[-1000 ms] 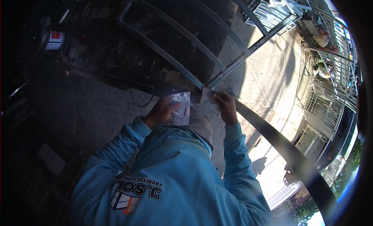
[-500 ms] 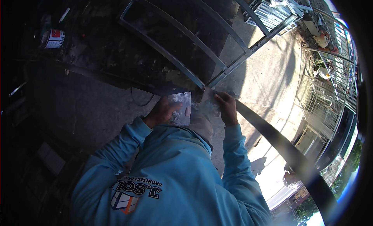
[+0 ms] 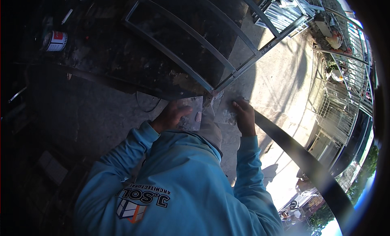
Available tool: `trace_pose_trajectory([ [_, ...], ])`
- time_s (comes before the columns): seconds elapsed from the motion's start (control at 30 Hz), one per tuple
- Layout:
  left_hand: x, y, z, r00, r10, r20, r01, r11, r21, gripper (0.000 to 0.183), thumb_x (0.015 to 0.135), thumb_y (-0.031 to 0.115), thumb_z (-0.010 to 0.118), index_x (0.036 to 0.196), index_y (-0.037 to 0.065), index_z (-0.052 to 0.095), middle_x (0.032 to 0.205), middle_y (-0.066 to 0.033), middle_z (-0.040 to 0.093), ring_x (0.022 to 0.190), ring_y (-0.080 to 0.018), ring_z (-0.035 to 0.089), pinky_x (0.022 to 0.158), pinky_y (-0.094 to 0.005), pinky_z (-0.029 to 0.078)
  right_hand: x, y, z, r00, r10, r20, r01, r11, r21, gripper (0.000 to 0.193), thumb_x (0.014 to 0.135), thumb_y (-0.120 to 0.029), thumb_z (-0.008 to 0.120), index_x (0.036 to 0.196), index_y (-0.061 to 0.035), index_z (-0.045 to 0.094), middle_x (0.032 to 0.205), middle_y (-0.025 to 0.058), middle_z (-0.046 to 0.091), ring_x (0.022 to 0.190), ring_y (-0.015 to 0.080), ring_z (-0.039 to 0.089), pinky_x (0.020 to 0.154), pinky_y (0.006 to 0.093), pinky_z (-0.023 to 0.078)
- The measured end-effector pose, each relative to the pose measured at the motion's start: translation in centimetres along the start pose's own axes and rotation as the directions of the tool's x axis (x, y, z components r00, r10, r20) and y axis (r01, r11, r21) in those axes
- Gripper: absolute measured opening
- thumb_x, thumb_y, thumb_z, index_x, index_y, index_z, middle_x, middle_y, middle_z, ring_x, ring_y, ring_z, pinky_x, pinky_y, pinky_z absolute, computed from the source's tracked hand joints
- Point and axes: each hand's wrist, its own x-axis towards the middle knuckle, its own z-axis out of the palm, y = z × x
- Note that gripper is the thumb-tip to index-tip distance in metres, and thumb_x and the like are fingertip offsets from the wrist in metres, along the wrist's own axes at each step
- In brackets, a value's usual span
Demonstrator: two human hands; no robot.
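Note:
A thin, square, pale-smeared plate (image 3: 194, 124) is gripped at its left edge by my left hand (image 3: 170, 115), the thumb lying on top. A small pinkish dab sits near the plate's right edge. My right hand (image 3: 245, 116) is closed on a thin, flat spreader-like sheet (image 3: 226, 115) with pale smears, held just right of the plate and apart from it. Beyond both hands is the near corner of a grey metal frame (image 3: 195, 76) with curved bars, which lies on a dark tabletop (image 3: 101, 45). The fingers under the plate are hidden.
A tin (image 3: 56, 41) with a red and white label stands on the table at the far left, near a small white stick (image 3: 67, 16). White metal bars (image 3: 280, 14) are stacked at the far right. A dark band (image 3: 292, 144) crosses the sunlit floor at right.
My right hand has moved right and slightly nearer with the spreader-like sheet, away from the frame's corner. My left hand has shifted the plate slightly right.

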Motion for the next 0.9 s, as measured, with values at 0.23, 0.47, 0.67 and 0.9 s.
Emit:
trace_pose_trajectory([
  [0.23, 1.8, 4.9, 1.6, 0.937, 0.151, 0.314, -0.127, 0.987, -0.094, 0.028, 0.089, 0.011, 0.061, 0.115, 0.001, 0.064, 0.114, -0.014, 0.064, 0.109, -0.0292, 0.06, 0.098, -0.0382, 0.044, -2.5, -0.9, 1.0, 0.915, 0.114, 0.387, -0.149, 0.987, 0.063, 0.027, 0.084, -0.018, 0.074, 0.099, 0.0015, 0.064, 0.088, 0.0053, 0.064, 0.083, 0.0136, 0.06, 0.077, 0.0261, 0.047],
  [0.47, 1.0, 3.3, -0.2, 0.919, -0.166, 0.358, 0.39, 0.528, -0.754, 0.038, 0.089, 0.012, 0.06, 0.126, 0.003, 0.056, 0.116, -0.0098, 0.065, 0.108, -0.0197, 0.061, 0.096, -0.0367, 0.048, -1.4, 1.8, -2.3, 0.967, 0.122, 0.224, -0.156, 0.977, 0.144, 0.024, 0.086, -0.022, 0.073, 0.091, 0.0002, 0.065, 0.084, 0.0034, 0.066, 0.077, 0.0117, 0.061, 0.07, 0.026, 0.048],
  [0.67, 2.6, 1.0, -1.2, 0.98, -0.189, 0.062, 0.182, 0.727, -0.662, 0.036, 0.097, 0.022, 0.051, 0.128, 0.003, 0.054, 0.119, -0.0084, 0.061, 0.105, -0.0174, 0.061, 0.094, -0.0344, 0.048, -3.4, -2.2, 0.5, 0.962, -0.268, 0.059, 0.274, 0.949, -0.155, 0.015, 0.079, -0.005, 0.071, 0.093, -0.0004, 0.066, 0.083, 0.0085, 0.063, 0.076, 0.0207, 0.063, 0.067, 0.0294, 0.048],
  [0.9, 3.0, 3.1, 0.8, 0.996, 0.015, -0.089, -0.045, 0.937, -0.346, 0.033, 0.1, 0.027, 0.048, 0.118, 0.002, 0.061, 0.11, -0.0069, 0.064, 0.105, -0.014, 0.059, 0.092, -0.0305, 0.046, -6.9, -5.9, 4.6, 0.643, -0.737, 0.207, 0.687, 0.437, -0.58, 0.019, 0.071, 0.006, 0.069, 0.087, -0.0039, 0.068, 0.081, 0.0124, 0.059, 0.071, 0.0279, 0.06, 0.061, 0.0356, 0.049],
])
